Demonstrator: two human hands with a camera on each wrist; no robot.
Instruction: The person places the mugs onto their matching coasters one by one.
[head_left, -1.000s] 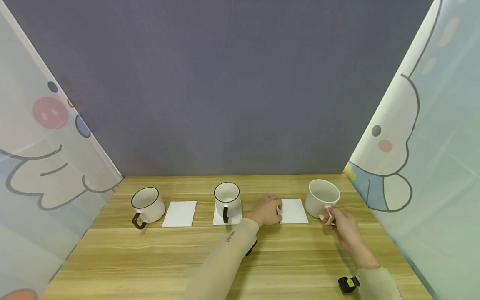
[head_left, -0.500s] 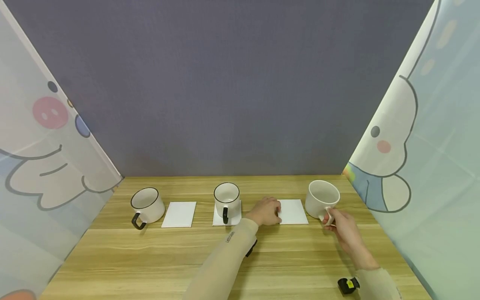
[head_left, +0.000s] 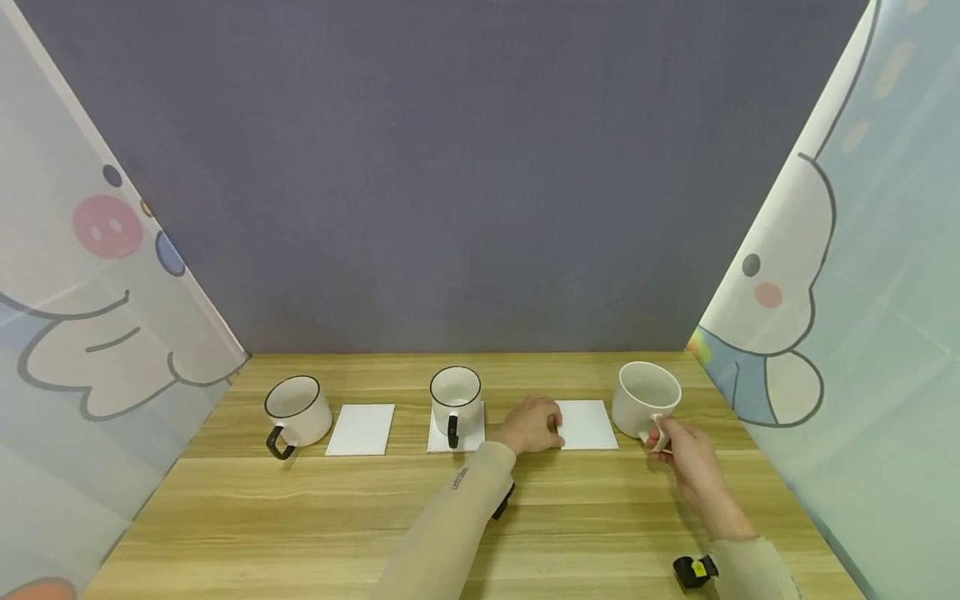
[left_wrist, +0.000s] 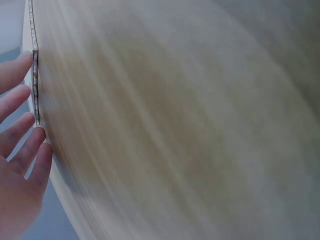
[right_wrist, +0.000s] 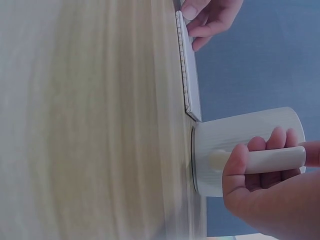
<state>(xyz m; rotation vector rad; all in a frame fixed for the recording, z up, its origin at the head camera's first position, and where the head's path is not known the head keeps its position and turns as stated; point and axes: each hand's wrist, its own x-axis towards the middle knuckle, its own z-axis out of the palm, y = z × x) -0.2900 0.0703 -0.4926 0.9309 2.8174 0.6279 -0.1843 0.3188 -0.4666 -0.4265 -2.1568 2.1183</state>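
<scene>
Mug [head_left: 633,408] in right hand [head_left: 692,458], beside coaster [head_left: 588,425] edge; left hand [head_left: 529,425] spread at opposite edge.

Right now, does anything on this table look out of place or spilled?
Nothing looks spilled or damaged. One slight mismatch: the middle mug sits on a white square, while the left mug and the white-handled mug, gripped by the right hand, are beside similar squares.

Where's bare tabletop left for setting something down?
Free: the table in front of the leftmost mug, up to the left sleeve; also between the sleeves. Crowded: around the rightmost white pad, between left hand and plain mug.
</scene>
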